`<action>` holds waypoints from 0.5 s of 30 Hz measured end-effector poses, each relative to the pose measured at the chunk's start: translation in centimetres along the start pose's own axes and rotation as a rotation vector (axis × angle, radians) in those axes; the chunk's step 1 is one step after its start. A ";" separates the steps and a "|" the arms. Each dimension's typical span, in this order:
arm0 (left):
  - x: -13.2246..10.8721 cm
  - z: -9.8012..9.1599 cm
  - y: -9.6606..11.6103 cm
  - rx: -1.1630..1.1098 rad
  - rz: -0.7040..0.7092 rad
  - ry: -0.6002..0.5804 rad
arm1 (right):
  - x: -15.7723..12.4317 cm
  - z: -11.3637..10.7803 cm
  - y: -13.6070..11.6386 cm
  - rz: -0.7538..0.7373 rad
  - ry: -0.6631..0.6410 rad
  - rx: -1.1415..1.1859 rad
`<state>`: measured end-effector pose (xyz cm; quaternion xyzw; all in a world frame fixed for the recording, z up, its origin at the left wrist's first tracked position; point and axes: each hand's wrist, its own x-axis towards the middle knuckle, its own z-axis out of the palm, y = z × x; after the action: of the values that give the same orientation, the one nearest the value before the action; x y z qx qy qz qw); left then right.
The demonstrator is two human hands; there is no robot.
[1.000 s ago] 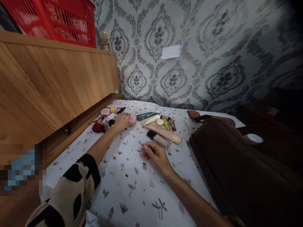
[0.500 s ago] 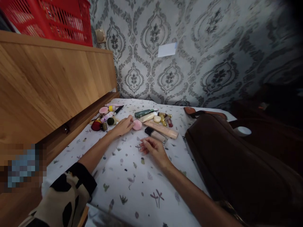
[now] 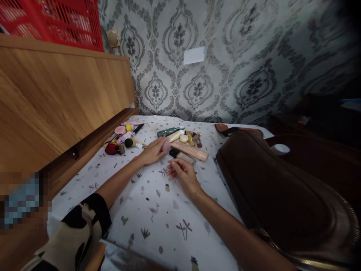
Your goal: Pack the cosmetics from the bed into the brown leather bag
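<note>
My left hand (image 3: 152,151) reaches across the white patterned sheet (image 3: 158,203) and its fingers close on a small pink sponge (image 3: 166,146). My right hand (image 3: 182,172) rests on the sheet with its fingers curled, just in front of a foundation bottle with a black cap (image 3: 180,155). Whether it holds anything I cannot make out. A long peach tube (image 3: 191,150) lies just behind the bottle.
A cluster of brushes and small tubes (image 3: 124,137) lies at the left by the wooden headboard (image 3: 56,101). A green tube (image 3: 168,131) and gold lipsticks (image 3: 193,138) lie further back. A brown leather bag (image 3: 270,188) fills the right. A red basket (image 3: 53,22) stands on top.
My left hand has slid the pink sponge rightward from the brush cluster toward the foundation bottle. My right hand has moved a little closer to the bottle.
</note>
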<state>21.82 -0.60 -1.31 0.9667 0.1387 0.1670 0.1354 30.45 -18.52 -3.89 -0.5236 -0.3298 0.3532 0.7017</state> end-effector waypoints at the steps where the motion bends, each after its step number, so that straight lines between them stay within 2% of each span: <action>1: 0.1 -0.1 0.2 0.017 0.000 0.006 | 0.0 0.0 0.0 -0.005 0.000 -0.001; 7: -0.7 -1.5 1.1 0.121 -0.097 0.274 | 0.1 -0.1 0.2 -0.015 0.010 0.011; 9: -1.1 -1.4 1.3 0.101 -0.075 0.260 | 0.2 -0.1 0.3 -0.016 0.011 0.009; 15: -3.5 -1.0 1.2 -0.122 -0.036 0.063 | 0.1 -0.2 0.3 -0.031 0.020 -0.016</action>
<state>18.54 -2.53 -1.00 0.9482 0.1498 0.2032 0.1928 30.69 -18.46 -4.25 -0.5275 -0.3335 0.3344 0.7062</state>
